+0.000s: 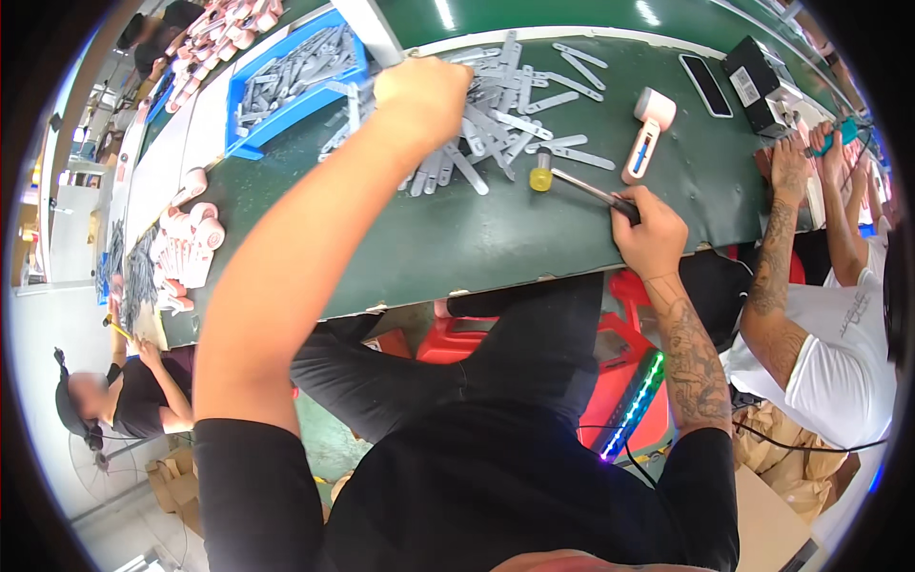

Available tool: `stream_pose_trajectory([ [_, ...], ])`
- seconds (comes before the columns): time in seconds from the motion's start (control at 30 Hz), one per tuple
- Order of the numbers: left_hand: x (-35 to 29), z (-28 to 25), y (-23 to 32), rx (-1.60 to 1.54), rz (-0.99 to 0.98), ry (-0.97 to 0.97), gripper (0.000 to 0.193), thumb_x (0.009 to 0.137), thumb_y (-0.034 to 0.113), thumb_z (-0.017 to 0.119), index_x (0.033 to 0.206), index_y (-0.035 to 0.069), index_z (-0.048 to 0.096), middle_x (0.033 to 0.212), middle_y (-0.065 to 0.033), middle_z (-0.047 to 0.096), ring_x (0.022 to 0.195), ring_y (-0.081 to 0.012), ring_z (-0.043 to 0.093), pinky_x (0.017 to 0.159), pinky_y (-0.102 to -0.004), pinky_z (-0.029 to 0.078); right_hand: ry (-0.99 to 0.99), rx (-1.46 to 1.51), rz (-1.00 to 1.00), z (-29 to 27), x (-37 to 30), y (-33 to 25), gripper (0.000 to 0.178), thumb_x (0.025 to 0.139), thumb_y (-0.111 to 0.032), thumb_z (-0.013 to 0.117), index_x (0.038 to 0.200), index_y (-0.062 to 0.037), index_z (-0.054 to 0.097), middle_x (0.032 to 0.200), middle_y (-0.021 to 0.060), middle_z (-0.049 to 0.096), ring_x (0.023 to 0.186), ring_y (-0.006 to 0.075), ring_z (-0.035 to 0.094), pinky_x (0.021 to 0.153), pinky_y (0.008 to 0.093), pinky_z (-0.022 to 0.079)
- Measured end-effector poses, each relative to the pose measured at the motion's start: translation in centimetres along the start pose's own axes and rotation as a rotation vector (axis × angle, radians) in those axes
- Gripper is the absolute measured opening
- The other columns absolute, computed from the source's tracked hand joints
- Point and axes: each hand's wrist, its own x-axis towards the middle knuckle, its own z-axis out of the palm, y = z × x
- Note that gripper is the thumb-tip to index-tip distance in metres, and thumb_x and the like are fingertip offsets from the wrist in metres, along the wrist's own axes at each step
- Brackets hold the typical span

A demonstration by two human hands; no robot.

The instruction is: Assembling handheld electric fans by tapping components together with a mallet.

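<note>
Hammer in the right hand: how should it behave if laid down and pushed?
The hammer should stay stiff, as its slim shaft looks metal. Its bulkier, yellow-ended head probably makes it nose-heavy. That head looks rounded, so a push might roll it or swing it around.

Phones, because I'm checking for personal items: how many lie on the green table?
1: the phone lies between the pink device and the black box; others may be hidden.
</note>
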Motion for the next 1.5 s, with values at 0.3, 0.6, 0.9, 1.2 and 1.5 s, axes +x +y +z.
stream_pose_trajectory([
  [0.3, -1.7, 5.4, 2.4, -0.283, -0.052, 0.055, 0.056, 0.096, 0.045, 0.080, 0.146, 0.024, 0.067, 0.134, -0.0123, 0.075, 0.125, -0.0350, 0.073, 0.100, -0.0506, 0.062, 0.129, 0.220, 0.031, -0.2, 0.9, 1.1, 0.020, 0.084, -0.008, 0.084, 0.102, -0.0115, 0.076, 0.090, 0.0080, 0.074, 0.072, 0.0282, 0.071, 0.063, 0.0392, 0.055],
  [0.6, -11.6, 12.4, -0.7, -0.460, 0.247, 0.667, 0.043, 0.089, 0.028, 0.087, 0.129, 0.016, 0.078, 0.137, -0.0160, 0.067, 0.129, -0.0435, 0.063, 0.109, -0.0530, 0.054, -0.218, 0.212, 0.124, 1.7, 14.0, 12.1, 0.065, 0.092, -0.046, 0.087, 0.151, -0.0223, 0.071, 0.143, 0.0183, 0.073, 0.119, 0.0281, 0.075, 0.105, 0.0373, 0.056],
  [0.9, -17.8, 13.8, 0.4, -0.744, -0.143, 0.464, 0.020, 0.085, 0.018, 0.087, 0.102, 0.011, 0.078, 0.090, -0.0039, 0.070, 0.093, -0.0283, 0.066, 0.087, -0.0420, 0.053, -0.464, 0.499, 0.237, -0.9, 12.2, 13.7, 0.057, 0.102, -0.020, 0.079, 0.154, -0.0013, 0.064, 0.120, 0.0062, 0.078, 0.106, 0.0110, 0.070, 0.100, 0.0288, 0.056],
  [1.2, -19.6, 15.3, -2.7, -0.849, -0.007, 0.394, 0.017, 0.087, 0.018, 0.086, 0.098, 0.010, 0.075, 0.101, -0.0049, 0.071, 0.100, -0.0294, 0.066, 0.087, -0.0426, 0.052, -0.548, 0.560, 0.465, -5.0, 5.2, 5.2, 0.056, 0.092, -0.010, 0.089, 0.142, 0.0067, 0.068, 0.090, 0.0025, 0.075, 0.075, 0.0079, 0.069, 0.072, 0.0242, 0.056],
  [1.5, -7.6, 10.8, 0.4, -0.609, -0.001, 0.464, 0.090, 0.076, 0.071, 0.086, 0.158, 0.046, 0.057, 0.176, -0.0199, 0.034, 0.162, -0.0552, 0.024, 0.120, -0.0836, 0.023, -0.390, 0.590, 0.513, -0.3, 3.8, -4.1, 0.050, 0.089, -0.016, 0.092, 0.126, 0.0089, 0.070, 0.082, 0.0050, 0.076, 0.072, 0.0093, 0.071, 0.072, 0.0262, 0.056],
])
